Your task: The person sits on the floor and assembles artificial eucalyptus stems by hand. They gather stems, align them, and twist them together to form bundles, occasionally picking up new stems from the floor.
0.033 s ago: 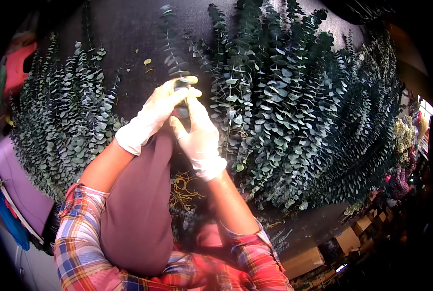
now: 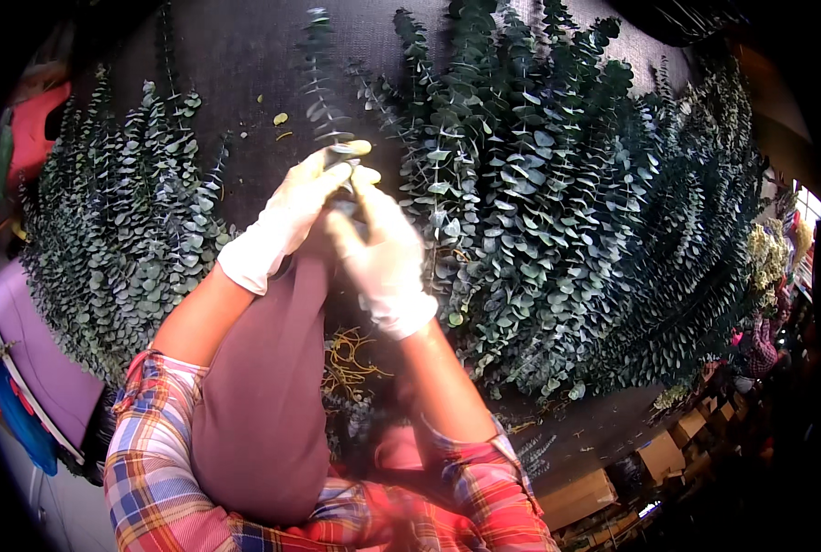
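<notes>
A single eucalyptus sprig (image 2: 321, 87) stands up from between my hands, its leafy tip pointing away from me and slightly blurred. My left hand (image 2: 291, 204), in a pale glove with yellowish fingertips, is closed round its stem. My right hand (image 2: 387, 253), gloved alike, meets it just below and to the right, thumb and forefinger pinching at the lower stem. Motion smears that thumb, and the stem's lower end is hidden. Close by on the right lies a large heap of eucalyptus branches (image 2: 539, 193); a smaller heap of eucalyptus (image 2: 130, 212) lies on the left.
Dark woven cloth (image 2: 226, 55) lies under the branches, with a few yellow leaf bits (image 2: 280, 119). My bent knee (image 2: 263, 396) rises under my left forearm. Tangled yellow strands (image 2: 351, 357) lie between my arms. Cardboard boxes (image 2: 576, 497) stand lower right, a purple panel (image 2: 42, 340) at left.
My right hand has shifted slightly right, its thumb blurring downward along the stem. The left hand keeps its hold on the sprig almost in place.
</notes>
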`<state>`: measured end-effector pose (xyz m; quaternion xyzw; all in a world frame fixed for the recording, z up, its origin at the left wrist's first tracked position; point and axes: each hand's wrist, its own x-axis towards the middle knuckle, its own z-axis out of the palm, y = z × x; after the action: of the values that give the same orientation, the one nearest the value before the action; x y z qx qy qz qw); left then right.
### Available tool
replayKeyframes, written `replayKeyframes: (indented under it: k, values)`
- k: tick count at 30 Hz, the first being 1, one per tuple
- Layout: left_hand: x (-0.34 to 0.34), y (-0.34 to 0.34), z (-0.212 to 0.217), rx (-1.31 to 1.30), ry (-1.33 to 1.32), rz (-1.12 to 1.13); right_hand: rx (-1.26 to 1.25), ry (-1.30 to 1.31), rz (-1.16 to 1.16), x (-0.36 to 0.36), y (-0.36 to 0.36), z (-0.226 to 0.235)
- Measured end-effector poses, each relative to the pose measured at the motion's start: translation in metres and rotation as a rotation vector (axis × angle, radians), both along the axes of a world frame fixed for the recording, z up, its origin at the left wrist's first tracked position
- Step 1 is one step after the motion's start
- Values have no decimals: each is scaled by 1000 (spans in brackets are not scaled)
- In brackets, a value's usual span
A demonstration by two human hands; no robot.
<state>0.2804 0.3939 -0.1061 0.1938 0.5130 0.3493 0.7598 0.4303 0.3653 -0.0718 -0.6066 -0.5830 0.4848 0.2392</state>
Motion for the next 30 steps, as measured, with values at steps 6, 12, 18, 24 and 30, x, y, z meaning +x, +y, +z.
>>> replayKeyframes:
  k: [6, 12, 18, 24, 30]
  values:
    - [-4, -4, 7, -111, -120, 248, 537, -355, -250, 53, 122, -49]
    - [-7, 4, 16, -132, 34, 169, 89, -518, -182, 59, 165, -75]
    - [-19, 15, 9, -99, -43, 182, -392, 407, -390, 44, 63, -24]
    - [-7, 14, 9, 26, -178, 16, -605, 745, -435, 18, -18, -8]
    - [-13, 12, 16, 134, -324, 108, -556, 769, -396, 1, -18, -25]
